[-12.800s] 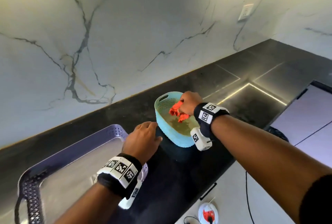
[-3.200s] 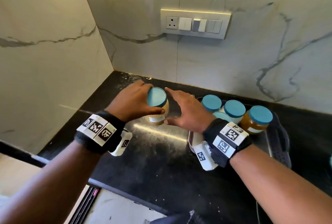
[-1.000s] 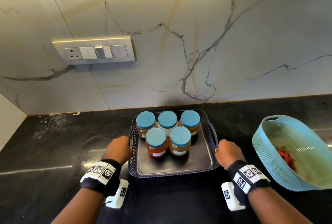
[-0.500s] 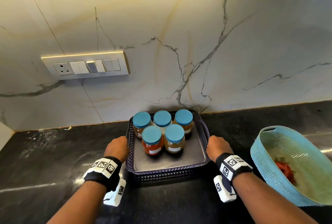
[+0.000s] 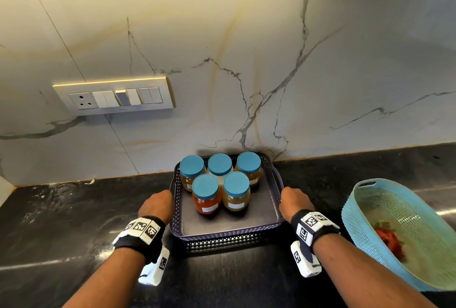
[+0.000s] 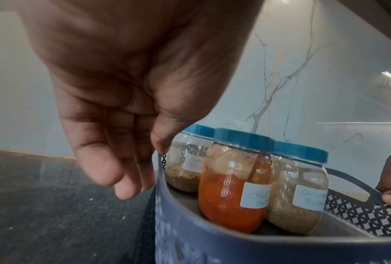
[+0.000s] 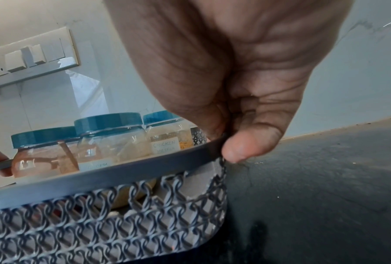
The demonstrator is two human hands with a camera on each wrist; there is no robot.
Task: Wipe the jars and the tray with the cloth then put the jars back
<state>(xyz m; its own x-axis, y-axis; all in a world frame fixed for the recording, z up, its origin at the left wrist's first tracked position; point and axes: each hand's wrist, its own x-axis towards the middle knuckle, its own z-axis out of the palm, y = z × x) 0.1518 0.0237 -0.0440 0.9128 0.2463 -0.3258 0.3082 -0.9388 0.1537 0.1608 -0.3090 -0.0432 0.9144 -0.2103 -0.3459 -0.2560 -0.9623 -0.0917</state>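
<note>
Several blue-lidded jars (image 5: 206,199) stand grouped at the back of the dark lattice tray (image 5: 227,233), which sits on the black counter against the marble wall. My left hand (image 5: 156,206) is at the tray's left side. Its thumb tip touches the tray rim (image 6: 190,232), and the fingers (image 6: 131,180) hang loosely beside the outer wall. My right hand (image 5: 294,200) pinches the right rim (image 7: 99,178) between thumb (image 7: 241,148) and finger. The chilli jar (image 6: 232,192) shows orange-red powder. The red cloth (image 5: 388,240) lies in the basket.
A light blue plastic basket (image 5: 357,228) stands on the counter just right of my right arm. A switch plate (image 5: 113,95) is on the wall to the upper left. Bare black counter (image 5: 61,221) stretches away to the left of the tray.
Both hands have moved the loaded tray back until it stands against the wall. Before that, my hands brought a jar to the tray, and the right hand left the cloth in the basket.
</note>
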